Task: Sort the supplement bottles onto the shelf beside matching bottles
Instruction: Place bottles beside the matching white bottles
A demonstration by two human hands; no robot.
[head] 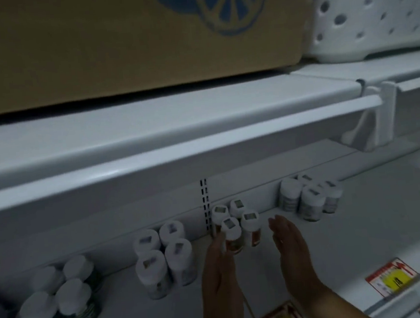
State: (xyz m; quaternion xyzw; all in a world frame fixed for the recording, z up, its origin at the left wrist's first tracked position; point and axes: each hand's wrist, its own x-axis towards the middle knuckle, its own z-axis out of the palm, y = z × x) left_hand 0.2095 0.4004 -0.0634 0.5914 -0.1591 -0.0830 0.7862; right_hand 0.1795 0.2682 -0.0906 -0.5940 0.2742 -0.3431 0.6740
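On the shelf (365, 233): four clusters of white-capped bottles stand along the back, from 8 o'clock to 2 o'clock.
Centre group (235, 223): four bottles with orange labels, at 12 o'clock from the hands.
Left hand (221, 270): open and flat, fingertips touching the front bottle's side; grips nothing.
Right hand (293, 248): open, empty, just beside the group.
Progress: apparently near done; the group is being squared up.
Hidden: labels too dim to read; leftmost cluster (60, 298) partly cut off.

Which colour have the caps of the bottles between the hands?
White caps, seen in the head view.
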